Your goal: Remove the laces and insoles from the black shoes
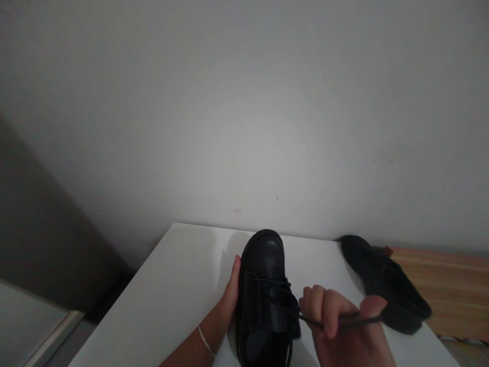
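A black leather shoe (266,260) is in front of me with its toe pointing toward the wall and its opening toward me. My left hand (232,290) lies along the shoe's left side, gripping it; some of its fingers are hidden behind the shoe. To the right of the shoe, my right hand (342,318) is closed around a black shoelace (311,321). The lace runs from the shoe's eyelets into that hand. Other lace strands cross the tongue of the shoe.
A second black shoe (382,278) rests at the right on the white table (153,295). Behind the table rises a plain grey wall (267,127). A wood-grain surface (446,285) lies beyond the table's right edge. A pale panel (34,326) stands at the lower left.
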A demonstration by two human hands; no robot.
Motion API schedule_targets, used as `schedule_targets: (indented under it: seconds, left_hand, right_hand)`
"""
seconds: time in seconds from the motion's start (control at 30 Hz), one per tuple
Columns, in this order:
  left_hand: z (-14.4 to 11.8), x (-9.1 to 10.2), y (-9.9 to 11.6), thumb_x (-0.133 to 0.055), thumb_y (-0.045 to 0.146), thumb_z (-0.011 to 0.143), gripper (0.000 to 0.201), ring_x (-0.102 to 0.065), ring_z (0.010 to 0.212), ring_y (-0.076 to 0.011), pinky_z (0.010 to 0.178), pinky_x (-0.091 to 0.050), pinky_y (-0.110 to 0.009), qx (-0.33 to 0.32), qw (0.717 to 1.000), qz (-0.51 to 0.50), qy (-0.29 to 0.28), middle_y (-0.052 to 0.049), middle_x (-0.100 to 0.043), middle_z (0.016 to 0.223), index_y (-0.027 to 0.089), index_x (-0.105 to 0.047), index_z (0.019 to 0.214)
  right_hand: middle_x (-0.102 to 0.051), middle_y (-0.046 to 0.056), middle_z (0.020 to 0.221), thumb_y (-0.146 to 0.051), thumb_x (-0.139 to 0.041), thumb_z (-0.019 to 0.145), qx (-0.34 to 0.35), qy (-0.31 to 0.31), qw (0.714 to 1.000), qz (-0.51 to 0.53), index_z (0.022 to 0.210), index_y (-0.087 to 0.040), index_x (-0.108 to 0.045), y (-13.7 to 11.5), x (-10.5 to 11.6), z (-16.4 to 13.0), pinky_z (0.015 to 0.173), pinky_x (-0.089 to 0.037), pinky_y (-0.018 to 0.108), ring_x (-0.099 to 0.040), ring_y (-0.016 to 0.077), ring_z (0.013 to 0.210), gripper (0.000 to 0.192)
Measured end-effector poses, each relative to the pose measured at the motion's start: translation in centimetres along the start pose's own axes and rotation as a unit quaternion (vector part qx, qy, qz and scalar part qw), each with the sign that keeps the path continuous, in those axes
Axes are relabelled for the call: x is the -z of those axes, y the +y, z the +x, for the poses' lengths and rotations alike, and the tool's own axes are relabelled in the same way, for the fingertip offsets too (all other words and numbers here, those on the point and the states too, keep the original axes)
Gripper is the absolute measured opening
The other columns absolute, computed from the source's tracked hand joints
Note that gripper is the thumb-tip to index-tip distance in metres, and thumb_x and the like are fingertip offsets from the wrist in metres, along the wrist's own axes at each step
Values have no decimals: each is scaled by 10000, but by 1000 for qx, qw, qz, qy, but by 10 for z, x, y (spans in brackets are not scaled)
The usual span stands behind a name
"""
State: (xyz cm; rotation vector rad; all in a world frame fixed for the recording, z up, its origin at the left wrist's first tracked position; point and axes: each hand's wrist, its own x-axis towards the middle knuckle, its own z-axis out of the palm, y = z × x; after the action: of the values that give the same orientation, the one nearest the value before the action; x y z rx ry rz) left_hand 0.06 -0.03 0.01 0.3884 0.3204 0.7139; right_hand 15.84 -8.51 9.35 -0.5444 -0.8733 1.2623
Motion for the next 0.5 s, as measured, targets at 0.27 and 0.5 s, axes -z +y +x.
schedule_targets:
  seconds: [0.27,0.5]
  left_hand:
    - [5,11,-4,-365,851,852,965,-712,1069,-375,1038,-456,-475,-14,1000,0,20,-216,-785,1059,26,-707,1217]
    - [10,11,-7,-211,762,954,898,-725,1046,-318,1006,-470,-415,-21,1000,3,16,-161,-806,984,67,-697,1251]
  right_hand:
    - [-646,-8,582,-557,-633,934,-49,9,981,188,609,-196,-726,7,-10,13,580,-537,204,-607,90,563,495]
    - [-698,-45,650,-430,-721,918,-8,42,976,212,648,-230,-728,19,-10,17,614,-583,147,-685,59,609,336]
